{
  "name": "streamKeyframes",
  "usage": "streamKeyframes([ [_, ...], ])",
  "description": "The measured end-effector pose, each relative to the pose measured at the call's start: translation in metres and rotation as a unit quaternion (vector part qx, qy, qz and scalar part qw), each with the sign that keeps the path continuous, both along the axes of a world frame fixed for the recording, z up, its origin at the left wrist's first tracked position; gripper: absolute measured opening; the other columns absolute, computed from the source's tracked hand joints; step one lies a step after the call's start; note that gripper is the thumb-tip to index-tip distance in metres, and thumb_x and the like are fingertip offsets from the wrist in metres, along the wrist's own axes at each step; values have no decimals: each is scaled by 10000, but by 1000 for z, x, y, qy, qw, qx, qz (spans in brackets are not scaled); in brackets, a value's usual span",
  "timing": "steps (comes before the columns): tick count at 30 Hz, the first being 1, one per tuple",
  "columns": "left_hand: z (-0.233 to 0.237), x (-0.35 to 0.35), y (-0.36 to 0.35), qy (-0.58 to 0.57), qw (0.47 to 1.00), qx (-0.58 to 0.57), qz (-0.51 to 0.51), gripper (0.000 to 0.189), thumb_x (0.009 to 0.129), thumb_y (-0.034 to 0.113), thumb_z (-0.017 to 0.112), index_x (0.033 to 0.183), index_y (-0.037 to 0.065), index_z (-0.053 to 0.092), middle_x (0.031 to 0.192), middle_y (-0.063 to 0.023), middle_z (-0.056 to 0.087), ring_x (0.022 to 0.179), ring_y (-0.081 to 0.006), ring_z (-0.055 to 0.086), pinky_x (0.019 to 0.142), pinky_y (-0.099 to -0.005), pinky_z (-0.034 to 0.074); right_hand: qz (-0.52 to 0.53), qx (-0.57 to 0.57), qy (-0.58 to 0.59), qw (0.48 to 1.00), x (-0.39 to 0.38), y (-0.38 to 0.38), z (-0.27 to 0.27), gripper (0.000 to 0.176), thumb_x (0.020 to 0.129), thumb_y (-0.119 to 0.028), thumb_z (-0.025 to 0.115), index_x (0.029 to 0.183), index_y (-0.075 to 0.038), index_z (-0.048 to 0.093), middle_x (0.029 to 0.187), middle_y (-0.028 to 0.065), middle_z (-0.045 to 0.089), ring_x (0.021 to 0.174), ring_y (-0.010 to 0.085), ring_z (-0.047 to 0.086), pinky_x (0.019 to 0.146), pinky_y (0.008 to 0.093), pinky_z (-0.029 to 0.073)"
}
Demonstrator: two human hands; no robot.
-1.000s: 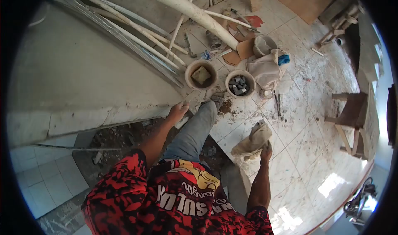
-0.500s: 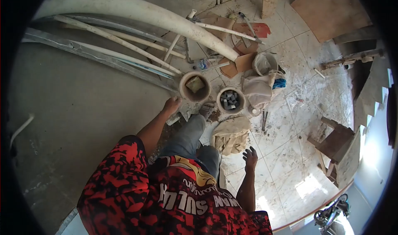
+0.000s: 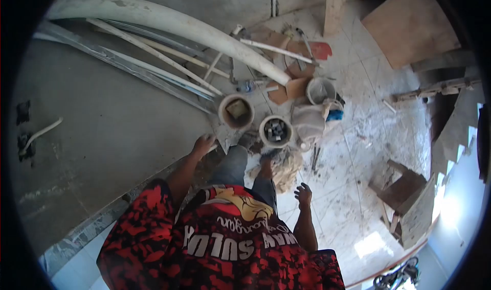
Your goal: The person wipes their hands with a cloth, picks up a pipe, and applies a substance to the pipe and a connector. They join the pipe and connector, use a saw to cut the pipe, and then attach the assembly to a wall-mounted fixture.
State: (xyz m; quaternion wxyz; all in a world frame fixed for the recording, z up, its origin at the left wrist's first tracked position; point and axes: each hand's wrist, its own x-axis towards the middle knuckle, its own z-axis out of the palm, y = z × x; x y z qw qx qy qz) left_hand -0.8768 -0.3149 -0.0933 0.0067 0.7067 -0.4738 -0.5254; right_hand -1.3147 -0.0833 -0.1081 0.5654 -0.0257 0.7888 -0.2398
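My left hand [image 3: 205, 144] is closed, low beside the grey wall; a pale pointed edge shows by its fingers, and I cannot make out what it grips. Up and right of it stands a bucket [image 3: 223, 111] with a yellowish block [image 3: 237, 109] inside. A second bucket [image 3: 262, 132] holds several grey pieces [image 3: 276, 130]. My right hand [image 3: 303, 194] hangs over the tiles with its fingers apart and holds nothing. Between my foot and that hand lies a crumpled beige sack [image 3: 287, 170].
Long pipes [image 3: 204, 37] lean along the wall at the upper left. A third bucket [image 3: 321, 90], a whitish sack [image 3: 309, 121] and cardboard [image 3: 296, 88] lie beyond. A wooden board [image 3: 409, 24] is at the upper right, a wooden stool [image 3: 404, 188] at the right.
The view has shifted, and my left hand now appears further down and left. One foot has come forward onto the beige sack's edge. My right hand remains open.
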Motion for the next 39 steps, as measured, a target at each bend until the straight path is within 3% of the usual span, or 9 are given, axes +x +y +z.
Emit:
streamKeyframes([
  [3, 34, -6, 33, 53, 977, 13, 204, 241, 863, 257, 509, 1005, 65, 545, 735, 11, 525, 609, -89, 494, 552, -248, 420, 96, -18, 17, 995, -38, 1, -23, 384, 823, -103, 510, 1202, -46, 483, 855, 86, 604, 607, 157, 584, 480, 258, 436],
  [10, 25, -26, 25, 39, 964, -40, 262, 330, 852, 323, 500, 934, 16, 589, 658, -11, 539, 583, -96, 512, 510, -245, 407, -5, -117, 75, 990, -103, -69, 67, 398, 856, -123, 487, 1242, -38, 449, 964, 109, 609, 759, 157, 590, 602, 258, 456],
  [16, -6, -45, -150, -37, 987, -151, 51, 482, 843, 443, 458, 913, -17, 582, 857, -246, 607, 843, -348, 597, 710, -423, 442, -65, -49, 105, 991, -98, -25, 79, 398, 842, -110, 484, 1233, -41, 449, 936, 99, 597, 706, 168, 594, 551, 248, 469],
  [19, 51, -104, -236, 46, 968, -244, 30, 410, 822, 366, 499, 953, -12, 588, 945, -240, 601, 930, -359, 572, 796, -419, 438, -152, -23, 13, 988, -75, 38, 76, 389, 831, -102, 502, 1215, -54, 452, 927, 92, 590, 702, 179, 594, 536, 257, 471],
  [22, 25, -131, -326, 89, 937, -336, -40, 402, 804, 321, 551, 1044, -2, 562, 986, -231, 592, 964, -359, 558, 836, -409, 438, -79, 134, 48, 987, -28, 59, 107, 401, 812, -110, 537, 1201, -62, 456, 921, 94, 590, 699, 199, 599, 533, 278, 475],
  [25, -29, -146, -406, -65, 910, -391, -120, 575, 771, 270, 626, 1208, -46, 427, 1171, -254, 488, 1092, -354, 480, 921, -400, 390, -163, 170, 20, 972, 2, 89, 136, 414, 814, -122, 541, 1212, -54, 446, 924, 106, 591, 711, 223, 611, 544, 310, 485],
  [27, -61, -141, -453, -159, 935, -273, -162, 572, 735, 257, 636, 1178, -43, 432, 1145, -264, 493, 1094, -367, 475, 921, -416, 394, -170, 198, 44, 964, 22, 98, 153, 420, 822, -124, 525, 1223, -38, 431, 938, 125, 590, 721, 239, 617, 555, 329, 493],
  [30, -83, -131, -483, -253, 917, -218, -219, 563, 714, 170, 597, 1217, 9, 402, 1133, -249, 510, 1017, -374, 533, 874, -437, 438, -224, 215, 44, 950, 42, 97, 178, 437, 814, -98, 528, 1231, -29, 419, 959, 150, 587, 727, 251, 621, 563, 336, 499],
  [39, -86, -122, -496, -214, 925, -193, -247, 355, 808, 104, 468, 1157, 53, 431, 1004, -202, 574, 942, -366, 577, 788, -460, 467, -210, 224, 47, 950, 52, 75, 180, 447, 809, -95, 535, 1235, -21, 422, 979, 171, 587, 739, 261, 624, 592, 347, 513],
])
